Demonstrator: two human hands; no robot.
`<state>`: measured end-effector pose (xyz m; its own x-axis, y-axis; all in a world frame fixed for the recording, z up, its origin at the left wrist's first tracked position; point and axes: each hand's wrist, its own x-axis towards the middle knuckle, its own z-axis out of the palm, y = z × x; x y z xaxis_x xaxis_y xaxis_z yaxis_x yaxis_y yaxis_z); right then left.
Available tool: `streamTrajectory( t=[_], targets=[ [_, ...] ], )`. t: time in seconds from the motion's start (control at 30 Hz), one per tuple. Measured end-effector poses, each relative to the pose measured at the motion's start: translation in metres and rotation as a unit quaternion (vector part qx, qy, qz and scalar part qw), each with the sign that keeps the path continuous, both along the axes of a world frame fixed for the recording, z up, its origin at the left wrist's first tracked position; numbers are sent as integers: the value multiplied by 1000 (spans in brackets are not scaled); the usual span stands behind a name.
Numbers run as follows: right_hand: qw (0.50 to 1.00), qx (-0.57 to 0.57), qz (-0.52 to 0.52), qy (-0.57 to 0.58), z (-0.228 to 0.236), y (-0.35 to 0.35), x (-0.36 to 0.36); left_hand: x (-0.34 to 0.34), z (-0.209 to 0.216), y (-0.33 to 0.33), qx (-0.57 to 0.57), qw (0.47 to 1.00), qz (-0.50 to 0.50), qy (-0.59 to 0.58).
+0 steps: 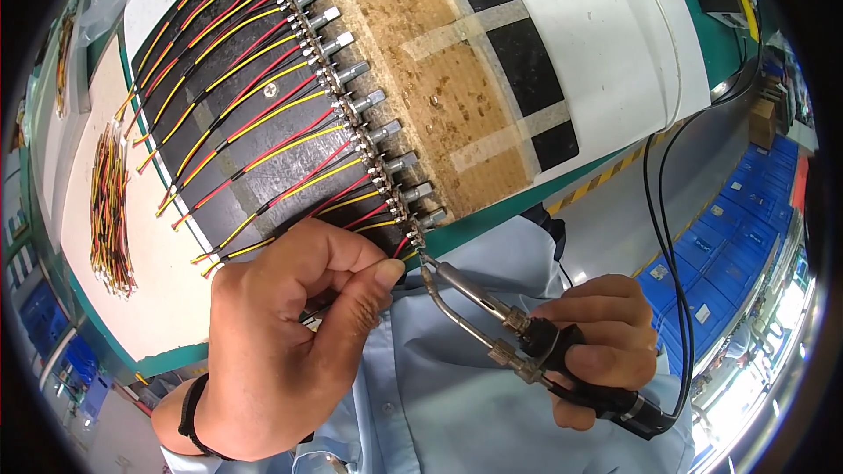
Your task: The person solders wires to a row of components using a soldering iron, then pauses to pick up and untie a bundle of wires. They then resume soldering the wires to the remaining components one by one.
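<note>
My left hand [303,316] pinches a thin red wire [402,247] between thumb and forefinger at the near end of a row of metal connectors [383,132]. My right hand [606,342] is wrapped round the black handle of a soldering iron [470,285] with a bent metal feed tube alongside its barrel. The iron's tip meets the nearest end of the row, close to the left fingertips; the exact contact is too small to tell. Red and yellow wire pairs [255,123] with black sleeves run left from the connectors across a black board [290,162].
A bundle of red, yellow and black wires [111,211] lies on a pale board [158,281] at the left. Brown board [448,123] with tape strips stands right of the connectors. Black cables [672,254] hang from the iron past blue bins [733,237] at the right.
</note>
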<state>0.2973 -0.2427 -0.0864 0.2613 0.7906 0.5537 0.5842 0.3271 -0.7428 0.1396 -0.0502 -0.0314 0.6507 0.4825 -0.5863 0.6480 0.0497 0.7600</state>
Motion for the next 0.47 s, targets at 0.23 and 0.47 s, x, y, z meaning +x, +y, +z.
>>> streamTrajectory(
  t=[0.23, 0.47],
  targets=[
    [1000, -14, 22, -7, 2, 2, 2, 0, -1, -1, 3, 1000, -1, -4],
    [1000, 5, -8, 8, -2, 5, -4, 1, 1, 0, -5, 1000, 1, 8]
  ],
)
